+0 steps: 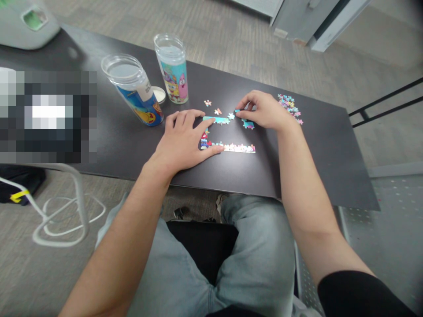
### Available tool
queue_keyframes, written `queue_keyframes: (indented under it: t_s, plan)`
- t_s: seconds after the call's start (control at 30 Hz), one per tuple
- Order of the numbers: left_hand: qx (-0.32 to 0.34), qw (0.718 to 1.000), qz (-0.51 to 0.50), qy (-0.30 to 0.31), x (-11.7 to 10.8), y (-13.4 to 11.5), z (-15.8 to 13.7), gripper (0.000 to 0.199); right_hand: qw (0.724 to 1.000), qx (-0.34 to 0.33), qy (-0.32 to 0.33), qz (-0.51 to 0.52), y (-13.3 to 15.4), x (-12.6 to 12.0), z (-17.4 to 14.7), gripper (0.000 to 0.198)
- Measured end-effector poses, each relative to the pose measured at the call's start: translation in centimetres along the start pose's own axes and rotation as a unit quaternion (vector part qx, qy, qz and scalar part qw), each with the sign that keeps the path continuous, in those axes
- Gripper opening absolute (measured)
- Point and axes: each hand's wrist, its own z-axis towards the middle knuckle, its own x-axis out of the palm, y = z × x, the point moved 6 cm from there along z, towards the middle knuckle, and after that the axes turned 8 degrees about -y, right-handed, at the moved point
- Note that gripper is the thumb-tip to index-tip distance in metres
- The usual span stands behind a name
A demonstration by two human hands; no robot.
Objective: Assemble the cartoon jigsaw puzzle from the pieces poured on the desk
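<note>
My left hand (183, 140) lies with fingers spread over the left side of a partly joined jigsaw puzzle border (239, 148), covering some of it. The border shows a top strip, a left side and a longer bottom strip. My right hand (259, 110) pinches a small blue puzzle piece (237, 112) between thumb and fingertips, just right of the top strip. A pale blue puzzle piece (231, 116) lies at that strip's end. Below my right fingers rests a blue and pink joined bit of puzzle (248, 124). Two loose pieces (217, 111) lie above the top strip.
A pile of puzzle pieces (288, 105) lies right of my right hand. Two clear-topped printed canisters (140, 99) stand at the left, with a round lid (159, 94) between them. The dark table (317, 154) ends close to my knees. A white cable (79, 207) hangs at left.
</note>
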Motion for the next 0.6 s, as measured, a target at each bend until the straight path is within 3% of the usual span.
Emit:
queue_keyframes:
  t_s: [0.3,0.6]
  plan:
    - [0.006,1.0,0.002,-0.002,0.0,0.0,-0.1,0.082,1.0,0.011,-0.008,0.024,0.3,0.3,-0.4,0.033]
    - [0.009,1.0,0.007,-0.005,0.1,0.0,0.0,0.082,0.971,0.004,0.042,0.236,1.4,1.3,-0.2,0.05]
